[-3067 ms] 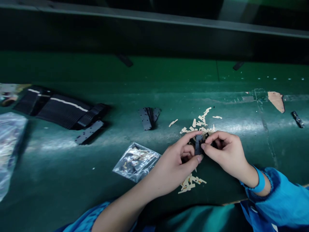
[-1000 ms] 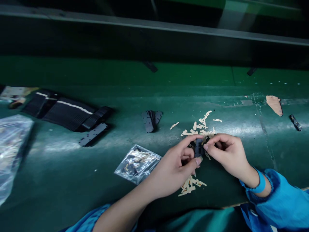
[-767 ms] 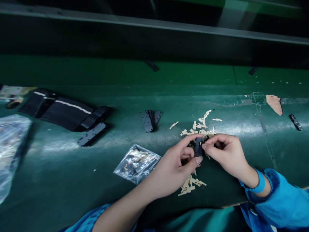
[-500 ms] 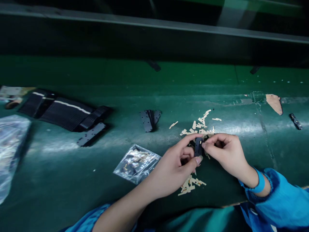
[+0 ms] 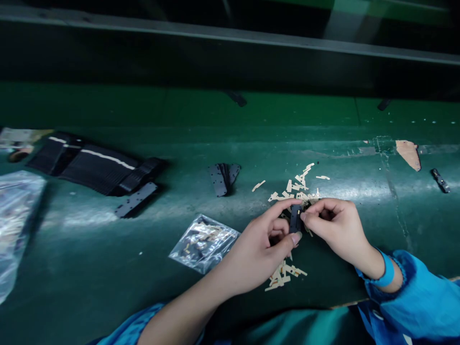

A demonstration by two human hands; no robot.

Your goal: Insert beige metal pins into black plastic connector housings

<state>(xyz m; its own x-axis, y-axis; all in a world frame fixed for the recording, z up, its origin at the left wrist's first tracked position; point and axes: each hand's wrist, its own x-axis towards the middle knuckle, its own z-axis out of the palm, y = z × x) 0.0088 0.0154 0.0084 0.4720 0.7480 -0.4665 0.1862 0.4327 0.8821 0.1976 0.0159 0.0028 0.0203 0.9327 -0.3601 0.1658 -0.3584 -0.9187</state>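
A small black flat part (image 5: 295,218) stands upright between both my hands over the green belt (image 5: 108,249). My left hand (image 5: 262,249) pinches it between forefinger on top and thumb below. My right hand (image 5: 336,227) presses its thumb and forefinger against the part's right edge. Several small tan strips (image 5: 298,184) lie scattered just behind the hands, and more tan strips (image 5: 283,275) lie below my left hand. I cannot tell whether my right fingers also hold a strip.
A clear plastic bag (image 5: 203,242) with small parts lies left of my left hand. A short fan of black plates (image 5: 223,176) sits behind it; a long stack of black plates (image 5: 89,165) lies far left. Another plastic bag (image 5: 14,225) is at the left edge.
My hands stay in place on the black part, with only small finger shifts. The dark pieces on the far belt have drifted right.
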